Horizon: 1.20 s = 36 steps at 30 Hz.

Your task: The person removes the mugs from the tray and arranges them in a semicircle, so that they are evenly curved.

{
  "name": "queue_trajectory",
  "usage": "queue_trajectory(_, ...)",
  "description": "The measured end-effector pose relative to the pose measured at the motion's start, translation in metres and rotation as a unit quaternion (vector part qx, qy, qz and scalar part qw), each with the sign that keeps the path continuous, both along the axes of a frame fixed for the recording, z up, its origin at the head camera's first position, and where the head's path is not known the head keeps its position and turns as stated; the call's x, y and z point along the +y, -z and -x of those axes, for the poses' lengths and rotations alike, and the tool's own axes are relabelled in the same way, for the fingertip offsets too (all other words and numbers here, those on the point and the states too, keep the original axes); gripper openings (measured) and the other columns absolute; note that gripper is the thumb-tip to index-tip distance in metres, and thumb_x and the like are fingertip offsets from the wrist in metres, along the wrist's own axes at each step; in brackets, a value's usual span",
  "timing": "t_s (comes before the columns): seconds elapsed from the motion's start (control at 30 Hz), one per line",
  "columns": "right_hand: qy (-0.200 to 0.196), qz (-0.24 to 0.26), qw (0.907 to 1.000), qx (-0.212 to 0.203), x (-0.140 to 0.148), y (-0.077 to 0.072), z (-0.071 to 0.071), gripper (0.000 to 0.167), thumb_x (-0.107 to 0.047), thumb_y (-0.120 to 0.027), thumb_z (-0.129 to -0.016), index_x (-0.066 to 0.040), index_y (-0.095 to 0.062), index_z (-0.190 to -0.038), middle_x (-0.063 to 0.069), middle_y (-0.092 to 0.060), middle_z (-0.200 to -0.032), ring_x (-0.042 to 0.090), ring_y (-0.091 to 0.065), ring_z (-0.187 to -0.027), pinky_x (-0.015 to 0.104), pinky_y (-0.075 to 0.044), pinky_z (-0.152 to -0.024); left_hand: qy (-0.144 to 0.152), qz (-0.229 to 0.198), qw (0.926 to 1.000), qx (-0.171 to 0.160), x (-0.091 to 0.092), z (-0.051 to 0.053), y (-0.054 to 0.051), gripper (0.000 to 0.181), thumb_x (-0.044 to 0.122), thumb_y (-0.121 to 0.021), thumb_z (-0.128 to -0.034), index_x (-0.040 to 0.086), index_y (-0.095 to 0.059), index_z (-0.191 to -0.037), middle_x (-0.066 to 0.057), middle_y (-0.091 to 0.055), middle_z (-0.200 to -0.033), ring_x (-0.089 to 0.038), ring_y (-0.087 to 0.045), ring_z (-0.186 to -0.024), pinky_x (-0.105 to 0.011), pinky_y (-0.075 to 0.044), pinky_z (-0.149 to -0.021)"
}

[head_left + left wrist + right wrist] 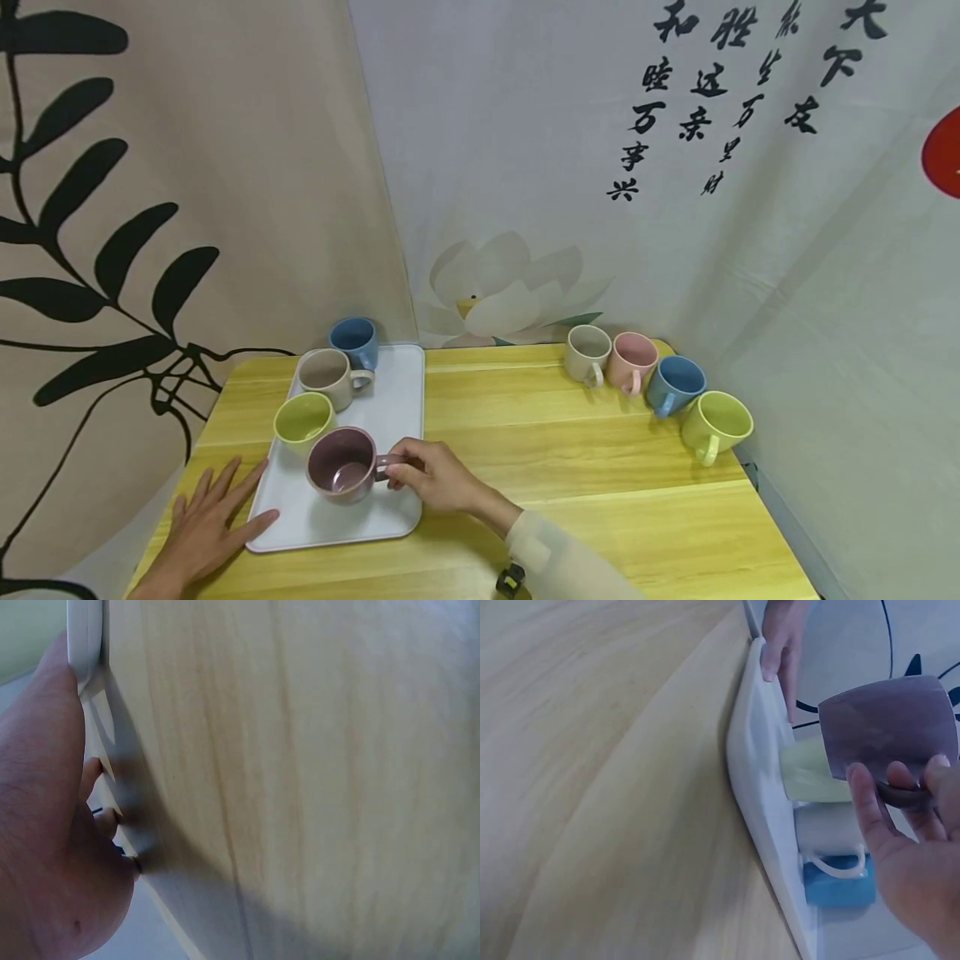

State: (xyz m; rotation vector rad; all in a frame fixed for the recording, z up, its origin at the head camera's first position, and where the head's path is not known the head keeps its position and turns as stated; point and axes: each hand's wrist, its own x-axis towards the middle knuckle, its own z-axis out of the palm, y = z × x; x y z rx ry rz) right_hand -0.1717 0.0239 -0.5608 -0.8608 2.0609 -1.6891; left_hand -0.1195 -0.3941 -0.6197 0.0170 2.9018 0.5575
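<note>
My right hand point(438, 475) pinches the handle of a purple mug point(341, 467), which is upright with its mouth up. In the right wrist view a gap shows between this mug point(889, 727) and the white tray point(375, 521), so it appears to hang just above the tray's near part. My left hand point(213, 525) lies with spread fingers at the tray's left edge, thumb against the rim and the other fingers on the table. Behind the purple mug, a yellow-green mug point(303, 421), a grey-beige mug point(326, 375) and a blue mug point(354, 340) stand in a row along the tray's left side.
At the table's right side stands another row: an off-white mug point(587, 354), a pink mug point(632, 362), a blue mug point(675, 385) and a yellow-green mug point(716, 425). Something yellow shows partly behind the pink one. Printed cloth point(510, 125) hangs along the wooden table's point(525, 433) back edge.
</note>
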Motion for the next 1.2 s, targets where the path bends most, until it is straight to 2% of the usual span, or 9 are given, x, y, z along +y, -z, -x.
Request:
queue_trajectory(0.27, 0.035, 0.013, 0.9993, 0.006, 0.025, -0.01, -0.001, 0.018, -0.017, -0.065, -0.116, -0.001, -0.072, -0.12, 0.031, -0.081, -0.115, 0.007, -0.079, -0.094, 0.057, -0.071, -0.095, -0.001, -0.004, 1.0, -0.002, 0.0, 0.0, 0.0, 0.1, 0.077, -0.061, -0.1051, 0.026, -0.021, -0.182, -0.045, -0.012, -0.18, -0.085, -0.002, -0.157, -0.104, 0.006, -0.111)
queue_trajectory(0.47, 0.062, 0.039, 0.9972, 0.015, 0.041, -0.008, -0.001, 0.018, -0.014, -0.064, -0.116, 0.002, -0.07, -0.12, 0.035, -0.079, -0.118, 0.046, -0.083, -0.1, 0.059, -0.071, -0.093, -0.004, -0.002, 1.0, -0.005, 0.0, 0.001, 0.001, 0.101, 0.078, -0.061, -0.1047, 0.027, -0.021, -0.182, -0.045, -0.012, -0.18, -0.086, -0.003, -0.157, -0.104, 0.006, -0.112)
queue_trajectory(0.53, 0.074, 0.042, 0.9962, 0.018, 0.046, -0.007, -0.001, 0.018, -0.014, -0.064, -0.116, 0.003, -0.07, -0.12, 0.035, -0.079, -0.118, 0.052, -0.081, -0.101, 0.059, -0.071, -0.093, -0.004, -0.001, 1.0, -0.006, 0.0, 0.0, 0.002, 0.101, 0.078, -0.06, -0.1046, 0.027, -0.021, -0.182, -0.045, -0.013, -0.18, -0.086, -0.003, -0.156, -0.104, 0.006, -0.112)
queue_trajectory(0.63, 0.094, 0.04, 0.9945, 0.022, 0.054, -0.006, 0.0, 0.018, -0.014, -0.064, -0.116, 0.002, -0.071, -0.12, 0.032, -0.081, -0.115, 0.052, -0.082, -0.101, 0.056, -0.071, -0.093, -0.003, 0.0, 1.0, -0.003, 0.0, 0.0, 0.002, 0.1, 0.078, -0.06, -0.1049, 0.027, -0.021, -0.182, -0.045, -0.013, -0.18, -0.086, -0.005, -0.156, -0.104, 0.005, -0.111)
queue_trajectory(0.73, 0.116, 0.033, 0.9923, 0.027, 0.062, -0.007, 0.001, 0.018, -0.016, -0.065, -0.115, 0.0, -0.072, -0.12, 0.027, -0.084, -0.113, 0.048, -0.083, -0.099, 0.046, -0.073, -0.091, -0.002, -0.001, 1.0, -0.001, 0.0, 0.0, 0.002, 0.1, 0.077, -0.06, -0.105, 0.028, -0.02, -0.182, -0.045, -0.013, -0.18, -0.086, -0.004, -0.156, -0.105, 0.005, -0.111)
queue_trajectory(0.87, 0.145, 0.03, 0.9884, 0.033, 0.071, -0.009, 0.001, 0.017, -0.015, -0.065, -0.115, 0.0, -0.072, -0.119, 0.024, -0.085, -0.11, 0.037, -0.085, -0.095, 0.032, -0.071, -0.088, -0.004, -0.002, 1.0, -0.002, 0.0, 0.001, 0.002, 0.101, 0.078, -0.061, -0.1044, 0.027, -0.02, -0.182, -0.045, -0.012, -0.18, -0.086, -0.003, -0.156, -0.105, 0.006, -0.111)
queue_trajectory(0.97, 0.164, 0.04, 0.9847, 0.044, 0.077, -0.009, 0.003, 0.018, -0.014, -0.064, -0.115, 0.003, -0.071, -0.117, 0.026, -0.084, -0.107, 0.038, -0.085, -0.093, 0.031, -0.071, -0.087, -0.005, -0.004, 1.0, -0.003, -0.001, 0.001, 0.002, 0.101, 0.078, -0.061, -0.1041, 0.027, -0.021, -0.182, -0.045, -0.011, -0.18, -0.086, -0.002, -0.156, -0.104, 0.007, -0.111)
queue_trajectory(1.03, 0.174, 0.053, 0.9821, 0.051, 0.081, -0.009, 0.004, 0.018, -0.013, -0.065, -0.115, 0.004, -0.07, -0.115, 0.027, -0.083, -0.106, 0.047, -0.083, -0.094, 0.034, -0.072, -0.088, -0.006, -0.005, 1.0, -0.005, -0.001, 0.002, 0.002, 0.102, 0.078, -0.062, -0.104, 0.026, -0.021, -0.182, -0.045, -0.011, -0.18, -0.086, -0.002, -0.157, -0.104, 0.007, -0.111)
queue_trajectory(1.2, 0.193, 0.086, 0.9755, 0.06, 0.092, -0.007, 0.008, 0.015, -0.008, -0.064, -0.115, 0.006, -0.069, -0.114, 0.036, -0.078, -0.109, 0.043, -0.082, -0.095, 0.039, -0.073, -0.089, -0.007, -0.003, 0.9999, -0.009, -0.001, 0.002, 0.002, 0.103, 0.079, -0.062, -0.1034, 0.026, -0.021, -0.182, -0.045, -0.01, -0.18, -0.086, -0.001, -0.157, -0.104, 0.008, -0.112)
